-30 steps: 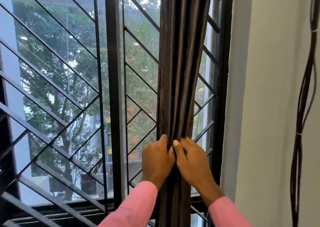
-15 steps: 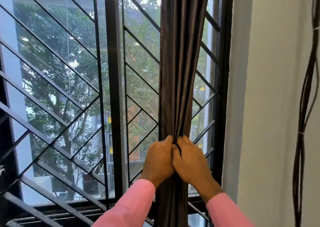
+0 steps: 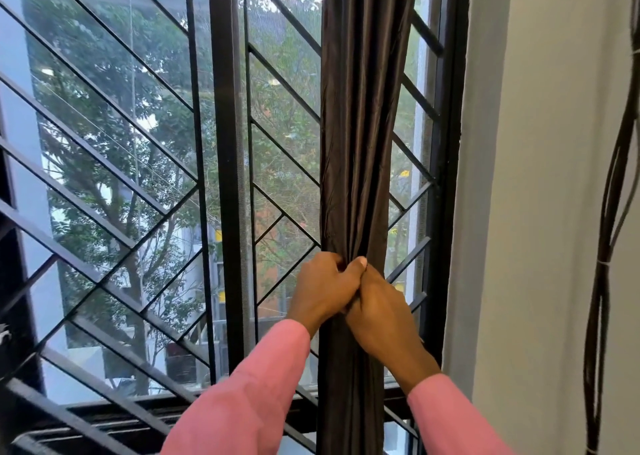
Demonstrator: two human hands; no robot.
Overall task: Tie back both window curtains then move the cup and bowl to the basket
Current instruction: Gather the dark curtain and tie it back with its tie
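Note:
A dark brown curtain hangs bunched into a narrow column at the right side of the window. My left hand grips the bunch from the left, fingers curled around the folds. My right hand grips it from the right, its thumb crossing over the left hand's fingers. Both hands meet at the same height on the curtain. Both sleeves are pink. No tie-back, cup, bowl or basket is in view.
A black window grille with diagonal bars fills the left and centre, with a thick upright frame post. A pale wall stands to the right, with dark cables hanging down it at the far right.
Both hands have closed in tighter on the curtain, squeezing the bunch narrower, and the right thumb now overlaps the left hand. They sit slightly higher on the fabric.

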